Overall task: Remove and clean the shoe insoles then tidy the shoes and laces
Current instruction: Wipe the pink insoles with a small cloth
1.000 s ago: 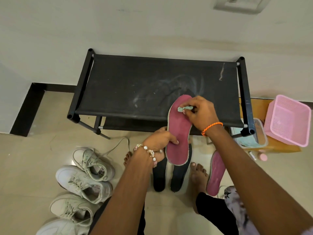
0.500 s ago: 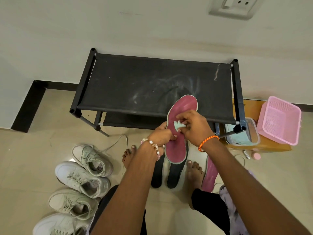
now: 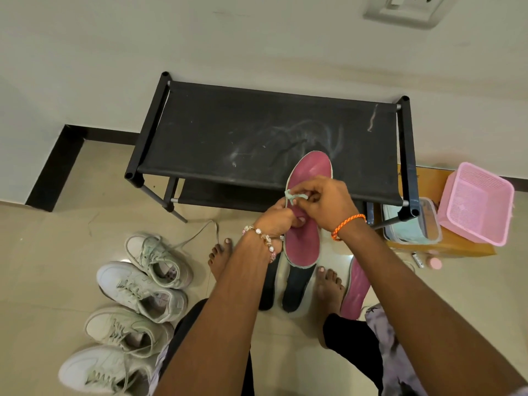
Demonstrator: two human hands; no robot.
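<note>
Pale wall and beige tiled floor (image 3: 71, 267) are framing the scene, with a black fabric shoe rack (image 3: 257, 138) standing against the wall, its top dusted with grey smears. Four white sneakers (image 3: 140, 290) are lying in a row on the floor off the rack's front-left corner, one lace trailing loose toward the rack. Beyond the rack's right end a pink basket (image 3: 475, 202) is sitting on a brown box, just beside a clear lidded container (image 3: 411, 221).

Over the rack's front edge, toward its right end, the left hand (image 3: 278, 221) is gripping a pink insole (image 3: 305, 235) at mid-length, fingers curled round its left edge, the toe reaching over the rack top. The right hand (image 3: 325, 201) is pinching a small pale green wipe (image 3: 294, 195) against the insole's left edge. Below, between the bare feet, two dark insoles (image 3: 294, 290) are lying side by side, and a second pink insole (image 3: 354, 290) is lying just outside the right foot.

The cleaning step appears to be in hand, with this insole being wiped. Next, the wipe probably needs drawing along the remaining surface while the left hand is steadying the insole; after that, the insoles are going back and the laces are waiting to be tidied.
</note>
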